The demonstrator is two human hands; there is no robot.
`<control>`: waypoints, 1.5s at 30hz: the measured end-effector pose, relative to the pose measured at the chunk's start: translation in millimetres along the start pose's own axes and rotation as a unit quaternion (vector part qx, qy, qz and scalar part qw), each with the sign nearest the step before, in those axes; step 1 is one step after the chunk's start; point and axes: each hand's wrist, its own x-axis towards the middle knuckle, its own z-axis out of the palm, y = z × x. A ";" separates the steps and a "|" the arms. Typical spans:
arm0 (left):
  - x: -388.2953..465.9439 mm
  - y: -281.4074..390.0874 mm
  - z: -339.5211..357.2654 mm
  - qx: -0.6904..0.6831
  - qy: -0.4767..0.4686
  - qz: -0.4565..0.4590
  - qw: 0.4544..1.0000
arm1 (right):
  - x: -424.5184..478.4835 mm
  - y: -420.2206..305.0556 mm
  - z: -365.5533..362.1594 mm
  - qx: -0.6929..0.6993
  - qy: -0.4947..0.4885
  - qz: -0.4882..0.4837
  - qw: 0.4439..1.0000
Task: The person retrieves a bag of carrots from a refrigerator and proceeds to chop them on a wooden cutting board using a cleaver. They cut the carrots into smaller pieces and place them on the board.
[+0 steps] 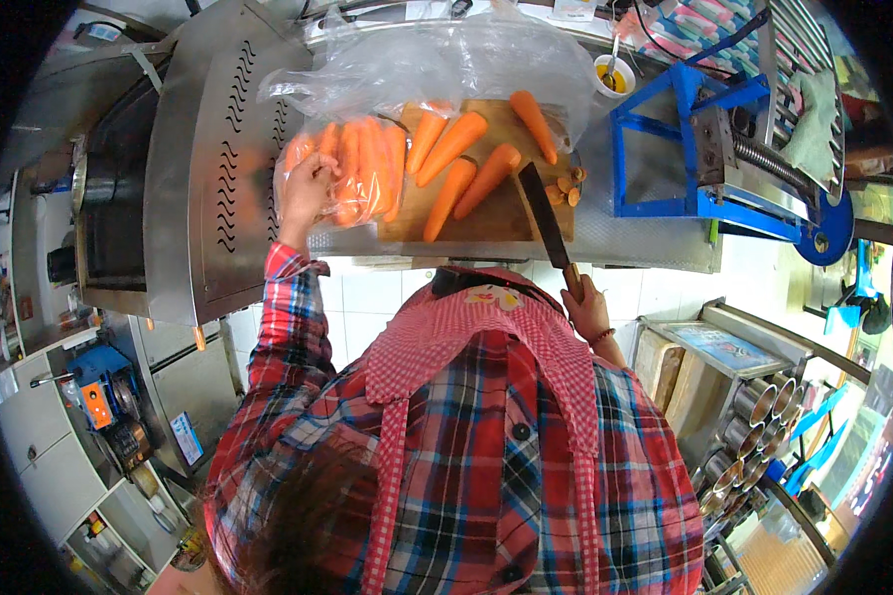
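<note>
My left hand (306, 190) grips the near left side of a clear plastic bag (365, 210) packed with whole carrots, its fingertips curled against the film. In my right hand (589, 311) is the wooden handle of a kitchen knife (545, 216). Its dark, broad blade points away from me, over the right part of a wooden cutting board (507, 222). Several loose carrots lie on the board, among them one carrot (450, 198) near the middle and another carrot (533, 126) at the far right. Small cut carrot ends (565, 190) are gathered at the board's right edge.
A second, crumpled clear plastic bag (506, 56) spreads behind the board. At the back right stands a white bowl (614, 76) with yellow liquid and a spoon. A blue metal frame (655, 208) bounds the counter's right, a slotted steel cabinet (208, 156) its left.
</note>
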 end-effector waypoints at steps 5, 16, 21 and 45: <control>-7.4 -11.4 -10.9 -0.197 0.118 0.045 0.972 | -10.9 1.9 -14.6 -0.010 -0.051 -0.001 0.999; -3.5 53.6 109.2 0.113 -0.010 0.291 0.950 | 5.8 -0.3 -7.9 0.019 -0.069 0.003 0.997; 61.6 27.9 185.1 0.334 -0.052 0.222 0.915 | -3.8 -0.9 -10.0 0.023 -0.072 0.024 0.997; -24.6 35.1 208.3 0.269 0.026 0.348 0.898 | 53.0 -18.5 32.9 0.071 -0.039 -0.050 0.995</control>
